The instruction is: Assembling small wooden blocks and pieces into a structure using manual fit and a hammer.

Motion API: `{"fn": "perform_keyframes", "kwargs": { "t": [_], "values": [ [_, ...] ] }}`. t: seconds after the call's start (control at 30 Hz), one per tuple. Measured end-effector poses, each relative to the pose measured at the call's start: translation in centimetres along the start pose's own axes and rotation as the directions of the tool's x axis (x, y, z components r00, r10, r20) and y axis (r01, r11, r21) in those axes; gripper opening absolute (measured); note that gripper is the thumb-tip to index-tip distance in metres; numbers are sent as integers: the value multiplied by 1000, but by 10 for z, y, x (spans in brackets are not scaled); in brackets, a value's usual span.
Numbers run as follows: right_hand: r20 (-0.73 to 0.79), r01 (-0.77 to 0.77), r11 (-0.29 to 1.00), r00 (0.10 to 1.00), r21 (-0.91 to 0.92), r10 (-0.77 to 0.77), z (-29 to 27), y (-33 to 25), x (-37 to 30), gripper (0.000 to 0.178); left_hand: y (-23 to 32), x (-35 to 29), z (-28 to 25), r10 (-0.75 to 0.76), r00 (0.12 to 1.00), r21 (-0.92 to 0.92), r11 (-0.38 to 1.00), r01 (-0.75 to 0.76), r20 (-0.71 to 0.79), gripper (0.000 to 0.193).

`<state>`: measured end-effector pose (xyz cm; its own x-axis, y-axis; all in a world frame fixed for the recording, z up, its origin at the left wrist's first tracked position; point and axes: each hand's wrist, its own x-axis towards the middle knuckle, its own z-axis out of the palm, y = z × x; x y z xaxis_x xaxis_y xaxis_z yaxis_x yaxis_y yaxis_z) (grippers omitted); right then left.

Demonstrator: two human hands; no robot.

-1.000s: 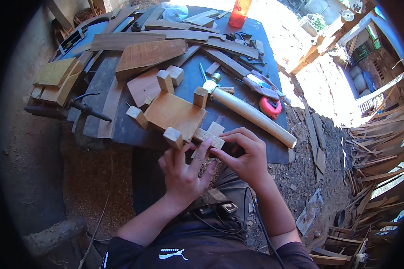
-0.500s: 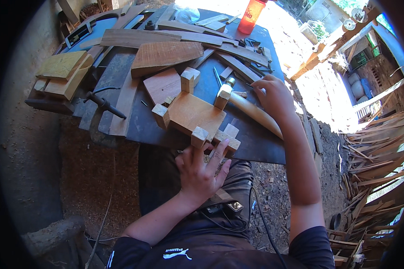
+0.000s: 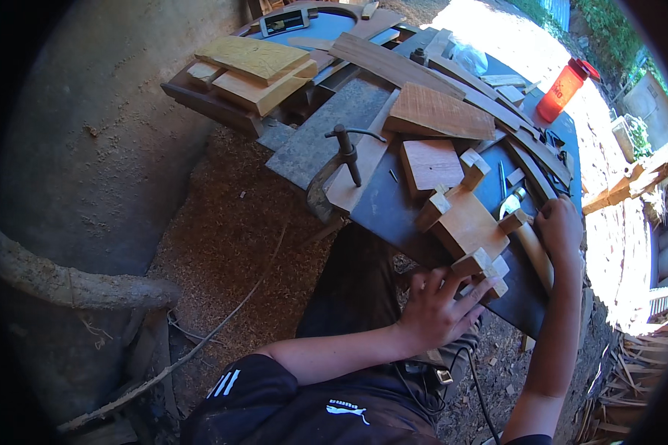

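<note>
A small wooden piece like an upturned stool (image 3: 467,222), a flat board with short square legs, rests at the table's near edge. My left hand (image 3: 441,308) grips its nearest leg, fingers curled about the end. Beyond the hammer handle (image 3: 534,256), my right hand (image 3: 560,226) is down on the table's right side with its fingers closed. Whatever they hold is hidden. The hammer's metal head (image 3: 512,202) lies beside one of the legs. A thin blue pencil-like stick (image 3: 502,178) lies just past it.
A clamp (image 3: 346,156) grips the table edge left of the stool piece. Planks and a thick brown wood block (image 3: 439,113) lie behind it. A red bottle (image 3: 562,93) stands at the back right. Yellowish boards (image 3: 256,70) and a phone (image 3: 284,23) are at the far left.
The view has swung left, so the table appears farther right. My right hand's fingers, pinched near the small items before, now look more curled. My left hand stays on the stool piece.
</note>
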<state>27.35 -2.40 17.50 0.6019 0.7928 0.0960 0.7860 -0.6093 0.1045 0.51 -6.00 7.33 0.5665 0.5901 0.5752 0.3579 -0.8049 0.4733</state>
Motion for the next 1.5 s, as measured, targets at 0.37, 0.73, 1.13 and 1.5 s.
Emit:
{"fn": "perform_keyframes", "kwargs": {
  "t": [0.37, 0.73, 1.13, 1.5],
  "values": [
    [-251, 92, 807, 965, 584, 71, -4, 37, -5, 26, -12, 11, -8, 9, 993, 23, 1000, -11, 115, 55],
    [-141, 172, 233, 980, 957, -142, 27, -4, -121, 19, -10, 9, 3, 42, 996, 41, 998, -45, 76, 54],
    [-345, 392, 298, 917, 870, -200, 30, -12, -129, 14, -9, 9, 0, 36, 996, 67, 997, -42, 79, 54],
    [-545, 579, 390, 813, 716, -206, 18, -18, -130, 12, 0, 12, -1, -73, 996, -74, 994, 77, 57, 49]
  ]
}}
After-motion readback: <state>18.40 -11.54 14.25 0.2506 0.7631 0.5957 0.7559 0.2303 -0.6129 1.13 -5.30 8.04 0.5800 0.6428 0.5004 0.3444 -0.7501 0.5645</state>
